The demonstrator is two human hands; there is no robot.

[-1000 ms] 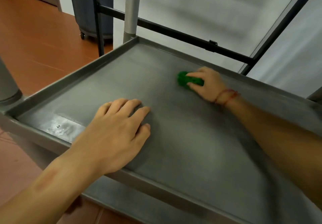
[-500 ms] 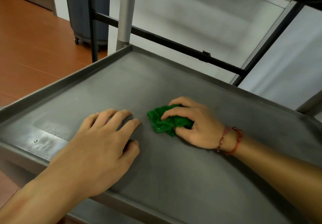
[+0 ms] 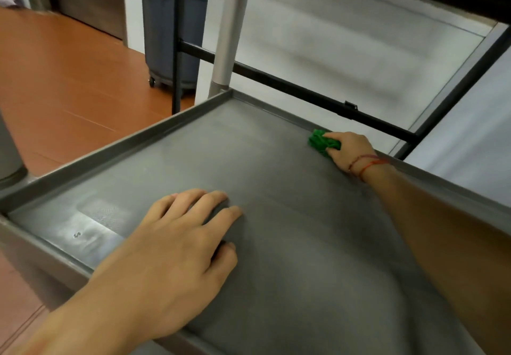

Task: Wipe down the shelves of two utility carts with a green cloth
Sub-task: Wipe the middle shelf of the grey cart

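A grey metal cart shelf [image 3: 276, 177] with a raised rim fills most of the view. My right hand [image 3: 347, 152] grips a bunched green cloth [image 3: 320, 142] and presses it on the shelf close to the far rim, toward the back right. My left hand [image 3: 177, 247] rests flat on the shelf near the front edge, fingers spread and holding nothing. Red string bracelets circle my right wrist.
A round grey cart post [image 3: 229, 31] rises at the shelf's back left corner. Behind it run a black frame bar [image 3: 304, 92] and a white wall. A grey wheeled bin [image 3: 168, 22] stands on the orange floor [image 3: 69, 83] to the left.
My right hand has pushed the green cloth from the middle of the shelf out to the far rim. My left hand has stayed planted near the front edge.
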